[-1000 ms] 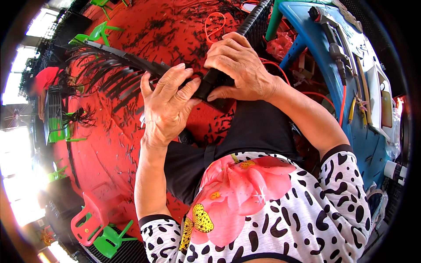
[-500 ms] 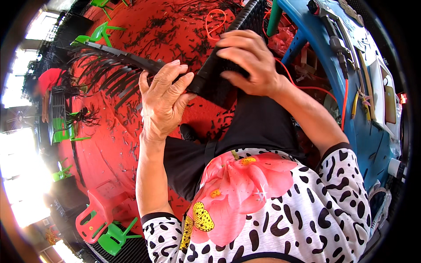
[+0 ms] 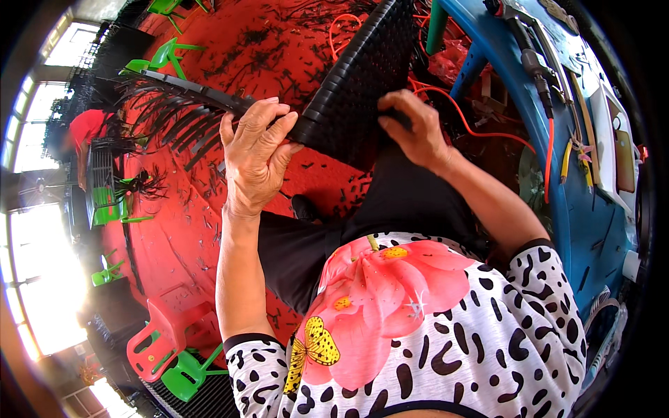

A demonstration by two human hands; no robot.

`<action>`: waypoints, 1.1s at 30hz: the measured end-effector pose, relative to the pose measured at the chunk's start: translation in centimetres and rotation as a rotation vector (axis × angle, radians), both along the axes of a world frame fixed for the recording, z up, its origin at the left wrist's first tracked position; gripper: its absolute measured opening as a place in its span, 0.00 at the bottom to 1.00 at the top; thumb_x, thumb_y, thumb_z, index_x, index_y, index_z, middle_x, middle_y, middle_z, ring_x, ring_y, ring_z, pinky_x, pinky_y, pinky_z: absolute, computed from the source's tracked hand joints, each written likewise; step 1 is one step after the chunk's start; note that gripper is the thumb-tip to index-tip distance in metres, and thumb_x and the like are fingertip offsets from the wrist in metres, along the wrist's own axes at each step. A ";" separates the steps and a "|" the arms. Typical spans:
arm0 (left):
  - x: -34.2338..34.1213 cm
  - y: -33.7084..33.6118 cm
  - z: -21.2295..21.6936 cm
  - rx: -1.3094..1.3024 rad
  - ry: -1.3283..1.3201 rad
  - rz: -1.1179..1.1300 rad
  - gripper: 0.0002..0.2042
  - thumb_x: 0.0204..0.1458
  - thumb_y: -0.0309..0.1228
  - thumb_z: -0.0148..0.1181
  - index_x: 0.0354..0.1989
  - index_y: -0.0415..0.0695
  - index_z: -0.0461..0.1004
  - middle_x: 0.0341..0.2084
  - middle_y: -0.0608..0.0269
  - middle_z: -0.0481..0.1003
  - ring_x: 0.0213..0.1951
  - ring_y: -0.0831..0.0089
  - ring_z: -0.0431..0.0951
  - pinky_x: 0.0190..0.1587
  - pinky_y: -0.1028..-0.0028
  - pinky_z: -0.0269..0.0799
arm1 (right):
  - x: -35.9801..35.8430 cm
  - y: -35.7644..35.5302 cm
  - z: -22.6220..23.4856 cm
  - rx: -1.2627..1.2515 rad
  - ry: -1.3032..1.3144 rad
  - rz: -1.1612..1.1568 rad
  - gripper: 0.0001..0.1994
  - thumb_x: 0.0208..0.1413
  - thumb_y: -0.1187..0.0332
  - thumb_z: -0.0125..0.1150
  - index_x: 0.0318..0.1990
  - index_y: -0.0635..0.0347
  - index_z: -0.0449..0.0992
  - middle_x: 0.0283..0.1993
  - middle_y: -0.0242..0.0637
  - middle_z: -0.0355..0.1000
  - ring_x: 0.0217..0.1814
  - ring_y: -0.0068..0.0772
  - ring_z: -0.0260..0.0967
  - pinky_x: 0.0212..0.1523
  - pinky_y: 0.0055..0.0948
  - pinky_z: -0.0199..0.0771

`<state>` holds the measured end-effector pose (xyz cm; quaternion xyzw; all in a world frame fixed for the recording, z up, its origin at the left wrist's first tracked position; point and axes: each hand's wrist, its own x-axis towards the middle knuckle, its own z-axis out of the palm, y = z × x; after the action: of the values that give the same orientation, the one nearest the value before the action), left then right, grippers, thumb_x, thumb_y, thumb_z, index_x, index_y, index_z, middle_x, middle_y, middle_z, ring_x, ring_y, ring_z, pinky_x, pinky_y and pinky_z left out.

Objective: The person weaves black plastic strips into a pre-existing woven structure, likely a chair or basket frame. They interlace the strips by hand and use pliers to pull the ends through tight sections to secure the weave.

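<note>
- Pinching tilted black woven-strip panel at lower-left corner: left hand, fingers closed on it.
- Right hand half spread, fingers curled, at panel's right side; can't tell if gripping anything.
- Panel between hands; black trousers just below it.
- Frond-like fringe of loose black strips left of panel.
- Blue plastic table right of panel.
- Red floor beneath, littered with black scraps.

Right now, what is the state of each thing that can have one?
Left hand: curled; grip unclear
Right hand: partly open, fingers bent
Black woven piece: tilted
Black strips: loose, fanned out
Red floor: littered with dark scraps
Handheld tool: lying on blue table
Orange cord: slack
</note>
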<state>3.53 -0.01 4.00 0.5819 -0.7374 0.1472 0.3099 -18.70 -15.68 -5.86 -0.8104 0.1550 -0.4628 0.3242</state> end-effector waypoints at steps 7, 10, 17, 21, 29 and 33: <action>0.1 0.2 -0.3 0.019 -0.011 0.011 0.16 0.54 0.40 0.61 0.47 0.45 0.78 0.46 0.62 0.77 0.53 0.61 0.74 0.61 0.58 0.52 | 0.8 -2.3 2.2 0.150 -0.092 -0.058 0.10 0.53 0.75 0.62 0.43 0.61 0.74 0.38 0.38 0.75 0.38 0.33 0.76 0.37 0.28 0.74; 0.2 0.0 -0.6 -0.004 -0.008 0.002 0.17 0.54 0.41 0.61 0.47 0.45 0.78 0.46 0.63 0.77 0.53 0.61 0.74 0.61 0.58 0.52 | 0.6 -2.0 1.5 0.092 -0.105 -0.049 0.10 0.53 0.77 0.61 0.43 0.61 0.74 0.37 0.38 0.75 0.37 0.31 0.75 0.36 0.26 0.73; 0.1 -0.2 -0.9 -0.030 -0.014 -0.003 0.17 0.54 0.42 0.60 0.49 0.46 0.77 0.45 0.64 0.76 0.52 0.62 0.75 0.60 0.58 0.52 | 1.0 -3.2 4.0 -0.152 -0.184 -0.059 0.10 0.51 0.77 0.62 0.42 0.61 0.74 0.38 0.38 0.74 0.39 0.39 0.74 0.40 0.30 0.73; -0.1 -0.1 -0.8 -0.030 -0.015 0.022 0.17 0.52 0.42 0.61 0.47 0.47 0.78 0.44 0.65 0.76 0.51 0.65 0.74 0.61 0.57 0.50 | 3.4 -4.6 8.9 -0.647 -0.176 -0.047 0.11 0.52 0.67 0.64 0.40 0.60 0.75 0.38 0.38 0.74 0.44 0.43 0.72 0.46 0.38 0.70; 0.1 0.5 -0.5 0.002 -0.026 0.068 0.17 0.48 0.37 0.63 0.46 0.46 0.77 0.47 0.61 0.75 0.53 0.63 0.73 0.58 0.52 0.50 | 8.6 2.0 12.2 -0.218 0.275 0.227 0.14 0.55 0.59 0.58 0.31 0.63 0.70 0.28 0.46 0.74 0.35 0.51 0.74 0.36 0.44 0.72; 0.0 0.5 -0.5 0.007 0.007 0.075 0.23 0.48 0.35 0.64 0.53 0.41 0.71 0.49 0.60 0.75 0.55 0.63 0.73 0.61 0.50 0.48 | 7.9 2.4 11.2 -0.300 0.174 0.212 0.21 0.44 0.54 0.68 0.33 0.63 0.69 0.26 0.45 0.74 0.33 0.48 0.74 0.41 0.41 0.69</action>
<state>3.49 0.54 3.47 0.6108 -0.7143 0.1541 0.3048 -10.75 -13.33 5.31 -0.8983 0.0255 -0.3721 0.2321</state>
